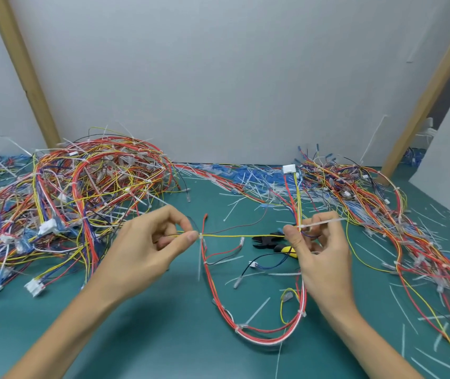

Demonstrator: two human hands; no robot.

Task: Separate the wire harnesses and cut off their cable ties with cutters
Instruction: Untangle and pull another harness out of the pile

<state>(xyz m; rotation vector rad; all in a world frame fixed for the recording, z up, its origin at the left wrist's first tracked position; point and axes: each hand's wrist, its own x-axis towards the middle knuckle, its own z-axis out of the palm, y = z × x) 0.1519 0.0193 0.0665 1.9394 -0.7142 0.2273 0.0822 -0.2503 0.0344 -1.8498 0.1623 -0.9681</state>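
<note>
One wire harness (256,330) of red, white and yellow wires loops over the green mat between my hands, bound by several white cable ties. My left hand (147,242) pinches its yellow wire beside a cable tie (200,236). My right hand (319,250) pinches the same harness at another cable tie (325,222), whose long tail points right. The yellow wire (229,236) runs taut between both hands. Black cutters with yellow handles (270,242) lie on the mat just left of my right hand, partly hidden behind it. The harness's white connector (289,169) lies at the back.
A big tangled heap of harnesses (67,192) fills the left of the mat, another heap (382,214) the right. Cut tie scraps (240,184) litter the back and right. A white wall and two slanted wooden posts (24,69) stand behind. The near mat (163,337) is bare.
</note>
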